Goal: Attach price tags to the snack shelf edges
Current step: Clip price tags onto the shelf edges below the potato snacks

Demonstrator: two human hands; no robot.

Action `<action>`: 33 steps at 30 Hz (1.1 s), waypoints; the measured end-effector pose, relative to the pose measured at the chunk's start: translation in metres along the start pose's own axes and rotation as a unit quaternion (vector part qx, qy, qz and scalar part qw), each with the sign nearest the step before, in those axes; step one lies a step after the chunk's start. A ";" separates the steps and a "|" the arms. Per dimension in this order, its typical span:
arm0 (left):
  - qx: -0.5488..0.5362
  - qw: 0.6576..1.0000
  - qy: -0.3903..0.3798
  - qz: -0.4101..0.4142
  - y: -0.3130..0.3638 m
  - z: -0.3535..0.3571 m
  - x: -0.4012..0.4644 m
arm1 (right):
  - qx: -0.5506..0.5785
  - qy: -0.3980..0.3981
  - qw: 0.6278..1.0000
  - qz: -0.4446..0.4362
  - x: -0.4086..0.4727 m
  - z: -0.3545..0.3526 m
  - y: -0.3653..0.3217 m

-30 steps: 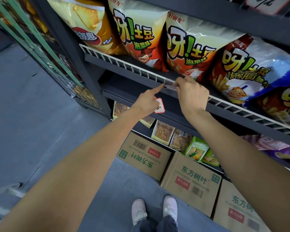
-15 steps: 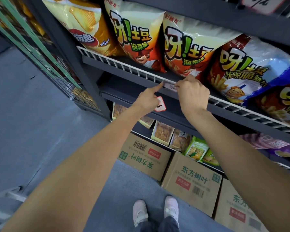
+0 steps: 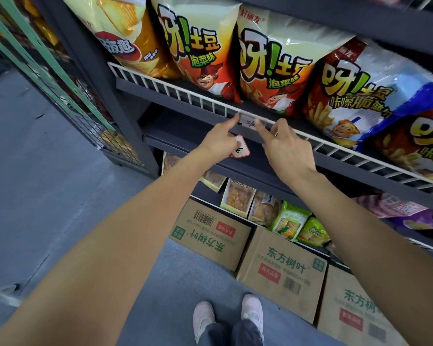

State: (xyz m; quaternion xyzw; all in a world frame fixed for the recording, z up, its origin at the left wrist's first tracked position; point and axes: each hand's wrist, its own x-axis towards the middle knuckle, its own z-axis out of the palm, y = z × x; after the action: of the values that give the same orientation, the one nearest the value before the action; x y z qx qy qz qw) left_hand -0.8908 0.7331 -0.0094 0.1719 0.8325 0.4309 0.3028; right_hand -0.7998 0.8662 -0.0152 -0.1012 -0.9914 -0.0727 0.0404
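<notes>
Head: price tag [image 3: 251,123] lengthwise along rail [image 3: 160,82]

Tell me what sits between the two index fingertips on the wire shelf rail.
The small white price tag, handwritten, on the wire rail, flanked by left hand and right hand; head view.

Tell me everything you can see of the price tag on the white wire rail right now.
The price tag is a small whitish card with dark handwriting I cannot read, sitting level on the white wire rail below the chip bags. The left hand touches its left end with the index fingertip; the right hand touches its right end.
</notes>
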 end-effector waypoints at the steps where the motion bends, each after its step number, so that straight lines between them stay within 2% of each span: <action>1: -0.001 1.000 0.005 0.000 0.001 0.001 -0.001 | -0.005 -0.011 1.000 0.001 -0.001 -0.001 0.000; 5: -0.020 1.000 0.018 -0.005 0.005 0.002 -0.003 | 0.004 -0.042 0.999 0.000 0.000 -0.009 -0.003; 6: -0.021 0.999 0.023 -0.005 0.005 0.003 -0.004 | 0.035 -0.057 0.998 0.002 0.000 -0.011 -0.003; 8: -0.023 0.999 0.047 0.001 0.005 0.004 -0.007 | 0.166 -0.068 0.983 0.029 -0.001 -0.013 0.000; 9: -0.033 0.997 0.068 0.005 0.006 0.004 -0.010 | 0.259 -0.058 0.963 0.053 -0.002 -0.015 0.001; 11: -0.082 0.991 0.104 0.013 0.011 0.007 -0.017 | 0.447 -0.047 0.885 0.123 -0.007 -0.021 0.004; 12: -0.112 0.988 0.110 0.013 0.016 0.010 -0.022 | 0.512 -0.054 0.843 0.152 -0.011 -0.026 0.006; 13: -0.137 0.984 0.109 0.015 0.022 0.013 -0.028 | 0.546 -0.060 0.818 0.171 -0.015 -0.031 0.007; 16: -0.177 0.978 0.103 0.038 0.041 0.030 -0.047 | 0.572 -0.034 0.799 0.185 -0.034 -0.043 0.014; 22: -0.123 0.981 0.100 0.108 0.083 0.093 -0.083 | 0.553 0.066 0.795 0.241 -0.105 -0.065 0.063; 28: -0.098 0.968 0.098 0.210 0.143 0.210 -0.135 | 0.482 0.098 0.841 0.225 -0.212 -0.081 0.156; 31: -0.100 0.965 0.114 0.212 0.170 0.282 -0.158 | 0.423 0.102 0.872 0.222 -0.266 -0.085 0.216; 33: -0.117 0.965 0.114 0.204 0.187 0.331 -0.174 | 0.414 0.106 0.877 0.219 -0.303 -0.088 0.255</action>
State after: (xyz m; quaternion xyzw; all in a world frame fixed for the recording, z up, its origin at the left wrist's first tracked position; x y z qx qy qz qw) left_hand -0.5382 0.9471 0.0587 0.2512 0.7525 0.5949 0.1292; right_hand -0.4451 1.0410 0.0770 -0.2819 -0.8730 0.3453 0.1981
